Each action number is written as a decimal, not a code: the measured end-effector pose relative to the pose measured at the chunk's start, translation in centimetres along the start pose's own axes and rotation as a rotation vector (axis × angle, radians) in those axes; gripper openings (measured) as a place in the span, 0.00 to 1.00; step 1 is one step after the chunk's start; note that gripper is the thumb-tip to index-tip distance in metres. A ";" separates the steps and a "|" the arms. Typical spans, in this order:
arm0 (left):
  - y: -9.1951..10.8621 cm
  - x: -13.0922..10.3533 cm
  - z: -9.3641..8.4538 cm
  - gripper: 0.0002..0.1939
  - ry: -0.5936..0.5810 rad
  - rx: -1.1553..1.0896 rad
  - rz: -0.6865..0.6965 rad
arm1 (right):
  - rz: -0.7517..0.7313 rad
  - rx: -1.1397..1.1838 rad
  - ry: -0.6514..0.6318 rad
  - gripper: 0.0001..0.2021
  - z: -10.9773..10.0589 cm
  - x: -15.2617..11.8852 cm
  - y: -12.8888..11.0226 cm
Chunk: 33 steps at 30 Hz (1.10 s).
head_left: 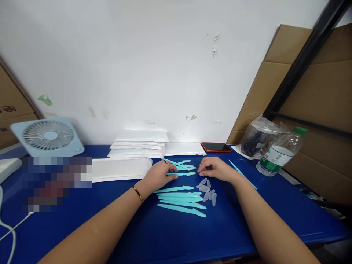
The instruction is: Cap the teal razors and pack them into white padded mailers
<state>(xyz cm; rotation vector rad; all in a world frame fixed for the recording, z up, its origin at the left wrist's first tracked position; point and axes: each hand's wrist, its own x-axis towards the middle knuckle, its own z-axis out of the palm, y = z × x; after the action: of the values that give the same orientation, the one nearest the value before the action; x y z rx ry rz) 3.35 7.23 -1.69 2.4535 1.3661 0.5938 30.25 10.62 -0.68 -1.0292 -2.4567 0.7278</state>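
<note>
My left hand (159,175) is closed around the handle end of a turquoise eyebrow razor (188,173), whose blade end points right. Behind it lie several more turquoise razors (184,162), partly hidden by the fingers. Facing that blade end, my right hand (216,169) has thumb and fingertips drawn together in a pinch; whatever sits between them is too small to make out. Nearer to me, several razors (178,200) rest roughly side by side. Right of these is a loose group of small translucent blade caps (204,188).
White padded envelopes (137,145) are stacked by the wall, with a flat white packet (118,169) in front. A phone (216,147), a single razor (242,174), a bottle (280,154) and a bagged cup (258,137) stand or lie right. A fan (51,135) is left on the blue table (176,240).
</note>
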 end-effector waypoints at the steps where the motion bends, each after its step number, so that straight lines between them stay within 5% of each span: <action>1: 0.1 -0.3 -0.4 0.11 -0.044 -0.028 0.012 | 0.005 0.014 -0.047 0.12 -0.5 -0.4 0.1; 6: 0.6 -1.1 -1.0 0.09 -0.218 -0.084 0.056 | 0.035 0.029 -0.205 0.12 -1.1 -1.2 0.2; 19: 0.7 -0.8 0.4 0.11 -0.063 0.014 -0.016 | 0.189 -0.089 0.006 0.12 -0.1 -0.5 0.3; 33: 0.6 -0.7 0.6 0.06 -0.093 -0.003 -0.053 | 0.158 -0.085 -0.015 0.10 0.1 -0.5 0.2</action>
<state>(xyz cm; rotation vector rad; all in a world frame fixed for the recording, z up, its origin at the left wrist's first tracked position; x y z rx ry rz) 3.77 6.25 -2.12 2.4025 1.3880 0.4633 30.66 10.30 -0.92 -1.2660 -2.4587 0.6866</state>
